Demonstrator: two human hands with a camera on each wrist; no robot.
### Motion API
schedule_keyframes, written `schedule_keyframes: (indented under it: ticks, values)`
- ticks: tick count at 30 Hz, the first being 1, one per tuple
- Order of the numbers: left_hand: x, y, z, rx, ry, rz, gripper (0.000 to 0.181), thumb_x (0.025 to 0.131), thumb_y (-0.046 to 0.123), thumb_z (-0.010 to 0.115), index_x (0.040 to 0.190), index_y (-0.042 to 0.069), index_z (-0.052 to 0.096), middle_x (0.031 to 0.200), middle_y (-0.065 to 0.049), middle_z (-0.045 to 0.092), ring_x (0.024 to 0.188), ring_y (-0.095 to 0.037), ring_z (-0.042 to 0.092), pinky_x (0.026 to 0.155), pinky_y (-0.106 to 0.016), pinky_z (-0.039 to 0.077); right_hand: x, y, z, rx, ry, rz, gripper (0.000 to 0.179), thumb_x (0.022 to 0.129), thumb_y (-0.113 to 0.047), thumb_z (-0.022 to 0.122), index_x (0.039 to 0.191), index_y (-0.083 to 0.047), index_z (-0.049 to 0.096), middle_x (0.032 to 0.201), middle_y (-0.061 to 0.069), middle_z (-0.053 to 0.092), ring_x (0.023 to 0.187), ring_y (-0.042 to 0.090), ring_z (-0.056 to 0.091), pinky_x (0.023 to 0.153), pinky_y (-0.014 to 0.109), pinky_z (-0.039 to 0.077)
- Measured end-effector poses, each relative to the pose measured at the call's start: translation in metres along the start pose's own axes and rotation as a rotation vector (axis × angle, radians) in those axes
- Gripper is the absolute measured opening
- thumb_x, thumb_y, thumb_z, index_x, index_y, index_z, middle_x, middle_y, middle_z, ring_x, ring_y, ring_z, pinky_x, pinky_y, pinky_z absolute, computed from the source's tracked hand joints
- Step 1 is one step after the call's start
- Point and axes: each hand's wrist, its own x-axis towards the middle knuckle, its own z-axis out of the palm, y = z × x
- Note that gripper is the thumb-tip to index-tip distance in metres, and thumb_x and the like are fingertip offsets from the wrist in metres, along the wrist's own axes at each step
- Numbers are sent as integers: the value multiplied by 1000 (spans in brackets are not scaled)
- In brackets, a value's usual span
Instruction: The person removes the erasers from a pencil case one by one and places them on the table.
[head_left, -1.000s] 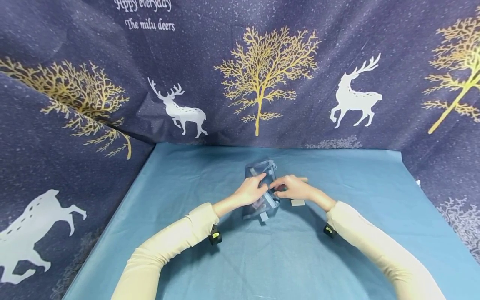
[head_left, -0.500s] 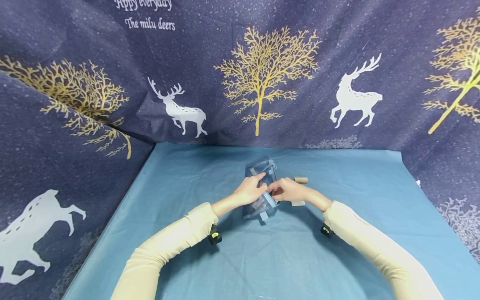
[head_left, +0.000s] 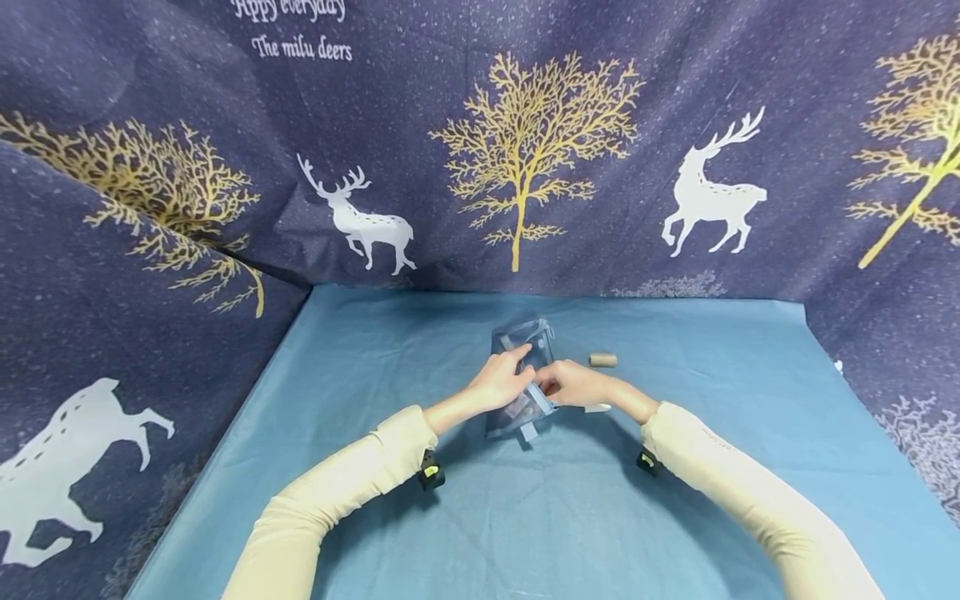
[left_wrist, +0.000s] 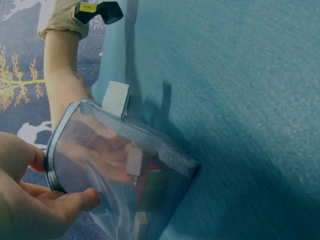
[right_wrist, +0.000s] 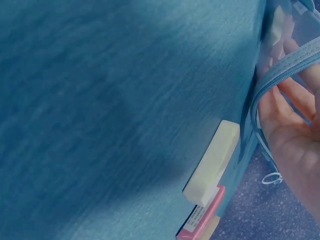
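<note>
A blue see-through mesh zip pouch (head_left: 501, 425) lies on the table, its zipped mouth (right_wrist: 280, 75) spread apart. My left hand (head_left: 501, 381) grips the rim of that mouth; in the left wrist view one fingertip (left_wrist: 90, 198) lies over the mesh. My right hand (head_left: 573, 383) reaches in through the mouth, its fingers showing through the mesh in the left wrist view. At its fingers is a small red-and-green object (left_wrist: 152, 182), blurred by the mesh, its kind unclear. A pale block (left_wrist: 141, 225) also shows in the left wrist view.
Right of the pouch, a white eraser-like block (right_wrist: 212, 162) lies on the blue cloth (head_left: 450, 517). Near it are a pink-and-white box (right_wrist: 202, 215) and a tan piece (head_left: 603, 360). A patterned dark curtain (head_left: 450, 125) stands behind the table.
My right hand has moved left and deeper into the pouch with the red-and-green object, uncovering the tan piece. My left hand and the pouch have stayed nearly still.
</note>
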Motion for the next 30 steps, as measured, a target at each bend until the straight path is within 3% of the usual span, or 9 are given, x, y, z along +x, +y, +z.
schedule_keyframes:
  ticks: [5,13,21,25,30]
  values:
    - [0,-1,1,2,0,4,53,91,20,40,142,3,33,41,5,34,30,-6,22,31,-20,25,1,0,1,3,-18,1,30,84,-4,58,112,-12,62,97,3,66,90,13,65,79,21,51]
    - [0,0,-2,0,10,10,53,91,20,40,141,4,34,40,5,33,31,-6,21,31,-20,24,3,-5,2,-33,-31,-19,41,84,2,54,123,-10,55,100,5,63,86,12,63,74,23,51]
    - [0,-1,-2,-3,7,7,53,91,21,40,142,6,33,41,5,34,31,-6,22,31,-20,25,6,-5,4,-66,-23,2,23,81,5,53,97,-10,60,89,1,60,74,6,55,65,21,46]
    - [1,-2,-3,13,11,7,53,91,21,40,142,6,34,41,5,34,31,-6,21,31,-20,24,6,-3,3,-55,-9,20,40,77,9,51,111,-10,60,87,-1,64,82,9,61,72,22,50]
    - [1,-2,-3,24,15,4,52,91,21,40,142,8,34,41,5,33,31,-6,20,31,-20,23,4,-1,2,-91,7,28,65,69,14,46,130,-11,51,76,-1,61,69,6,55,65,20,46]
